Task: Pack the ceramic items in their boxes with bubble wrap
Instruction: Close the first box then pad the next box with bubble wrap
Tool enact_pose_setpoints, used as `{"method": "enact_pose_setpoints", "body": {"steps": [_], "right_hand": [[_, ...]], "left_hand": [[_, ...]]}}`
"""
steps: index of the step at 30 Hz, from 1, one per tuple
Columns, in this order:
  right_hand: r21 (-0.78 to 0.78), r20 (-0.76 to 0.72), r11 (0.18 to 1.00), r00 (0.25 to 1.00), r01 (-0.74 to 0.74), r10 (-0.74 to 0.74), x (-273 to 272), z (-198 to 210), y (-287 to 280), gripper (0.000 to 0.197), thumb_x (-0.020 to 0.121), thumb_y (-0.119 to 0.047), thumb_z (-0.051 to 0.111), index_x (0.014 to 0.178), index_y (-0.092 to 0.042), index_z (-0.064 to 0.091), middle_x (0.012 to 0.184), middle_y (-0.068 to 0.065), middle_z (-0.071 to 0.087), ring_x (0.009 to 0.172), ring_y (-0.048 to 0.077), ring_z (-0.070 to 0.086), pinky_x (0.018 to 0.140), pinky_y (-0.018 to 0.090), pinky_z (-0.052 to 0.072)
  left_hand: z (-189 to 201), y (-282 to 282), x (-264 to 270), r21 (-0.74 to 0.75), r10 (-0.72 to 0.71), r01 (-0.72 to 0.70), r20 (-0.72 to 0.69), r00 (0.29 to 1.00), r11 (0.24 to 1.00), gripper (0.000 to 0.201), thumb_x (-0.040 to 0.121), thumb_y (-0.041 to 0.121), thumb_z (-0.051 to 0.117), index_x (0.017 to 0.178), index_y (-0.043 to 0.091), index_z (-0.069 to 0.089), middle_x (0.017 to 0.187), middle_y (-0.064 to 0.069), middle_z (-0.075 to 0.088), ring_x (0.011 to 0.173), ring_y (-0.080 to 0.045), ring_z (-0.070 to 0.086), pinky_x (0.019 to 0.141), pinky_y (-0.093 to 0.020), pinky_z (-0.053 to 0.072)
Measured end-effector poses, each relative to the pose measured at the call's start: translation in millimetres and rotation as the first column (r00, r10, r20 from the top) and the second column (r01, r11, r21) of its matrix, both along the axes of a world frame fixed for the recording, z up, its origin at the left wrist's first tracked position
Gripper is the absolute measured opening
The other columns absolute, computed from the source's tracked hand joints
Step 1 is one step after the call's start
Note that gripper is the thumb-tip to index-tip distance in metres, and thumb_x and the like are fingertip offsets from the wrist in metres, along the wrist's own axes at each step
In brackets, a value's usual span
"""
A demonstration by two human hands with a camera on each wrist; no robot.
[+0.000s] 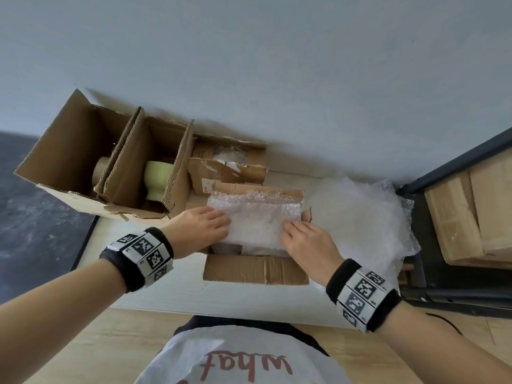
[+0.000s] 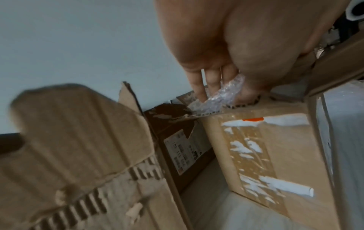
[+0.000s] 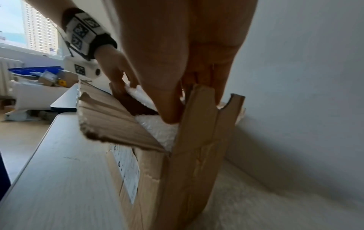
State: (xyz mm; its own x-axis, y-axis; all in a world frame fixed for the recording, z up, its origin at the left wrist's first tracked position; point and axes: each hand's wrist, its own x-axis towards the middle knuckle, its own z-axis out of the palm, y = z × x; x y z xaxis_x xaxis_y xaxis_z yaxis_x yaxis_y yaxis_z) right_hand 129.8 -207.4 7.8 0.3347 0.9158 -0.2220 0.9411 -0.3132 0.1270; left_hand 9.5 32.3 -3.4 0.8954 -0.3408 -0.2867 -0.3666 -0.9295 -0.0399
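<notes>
Both grips are set on the bubble wrap point(image 1: 257, 220). Its left edge is pinched by the left grip point(image 1: 201, 225), while the right grip point(image 1: 307, 241) is pressed straight-fingered down the right wall, seemingly to tuck padding in. The ceramic is hidden beneath, inside the near box point(image 1: 249, 270) on the table point(image 1: 166, 286).

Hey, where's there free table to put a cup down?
Bare table runs along the near edge, in front of the open box, with a smaller patch left of it, in front of the big box. Crowded: the small box behind, the wrap pile on the right.
</notes>
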Motion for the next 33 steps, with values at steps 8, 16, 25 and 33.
{"method": "enact_pose_setpoints", "body": {"steps": [8, 16, 25, 33], "right_hand": [[-0.328, -0.069, 0.943, 0.994, 0.058, -0.085, 6, 3, 17, 0.03, 0.096, -0.006, 0.041, 0.124, -0.008, 0.051, 0.118, 0.007, 0.063, 0.106, 0.025, 0.06, 0.089, 0.034, 0.043], [-0.084, -0.507, 0.979, 0.838, 0.186, -0.202, 33, 21, 16, 0.031, 0.094, -0.009, 0.048, 0.123, -0.017, 0.056, 0.128, 0.001, 0.055, 0.105, 0.018, 0.057, 0.086, 0.031, 0.048], [-0.161, -0.353, 0.98, 0.921, 0.116, -0.167, 30, -7, 23, 0.064, 0.08, -0.026, 0.073, 0.134, -0.013, 0.041, 0.132, 0.006, 0.037, 0.09, 0.019, 0.054, 0.071, 0.032, 0.052], [-0.409, -0.356, 0.905, 0.892, 0.119, -0.278, 32, -20, 40, 0.061, 0.085, -0.025, 0.066, 0.135, -0.007, 0.036, 0.131, 0.014, 0.053, 0.112, 0.031, 0.056, 0.088, 0.043, 0.05]], "left_hand": [[-23, -8, 8, -0.051, 0.109, -0.113, -0.083, 0.991, 0.992, 0.042, 0.094, 0.02, 0.044, 0.136, 0.015, 0.043, 0.141, 0.002, 0.049, 0.136, -0.015, 0.036, 0.116, -0.027, 0.007], [-8, -6, 3, -0.346, 0.177, -0.145, 0.061, 0.982, 0.927, 0.021, 0.091, 0.02, 0.055, 0.111, 0.014, 0.062, 0.123, -0.005, 0.061, 0.105, -0.024, 0.062, 0.081, -0.035, 0.055], [-31, -9, 12, -0.069, 0.164, -0.163, 0.001, 0.987, 0.984, 0.071, 0.073, 0.051, 0.071, 0.134, 0.022, 0.049, 0.133, 0.001, 0.056, 0.112, -0.015, 0.06, 0.099, -0.028, 0.043], [-43, -21, 29, 0.086, 0.199, -0.191, -0.087, 0.976, 0.978, 0.056, 0.088, 0.033, 0.053, 0.139, 0.016, 0.037, 0.14, 0.0, 0.046, 0.115, -0.02, 0.055, 0.106, -0.031, 0.031]]}}
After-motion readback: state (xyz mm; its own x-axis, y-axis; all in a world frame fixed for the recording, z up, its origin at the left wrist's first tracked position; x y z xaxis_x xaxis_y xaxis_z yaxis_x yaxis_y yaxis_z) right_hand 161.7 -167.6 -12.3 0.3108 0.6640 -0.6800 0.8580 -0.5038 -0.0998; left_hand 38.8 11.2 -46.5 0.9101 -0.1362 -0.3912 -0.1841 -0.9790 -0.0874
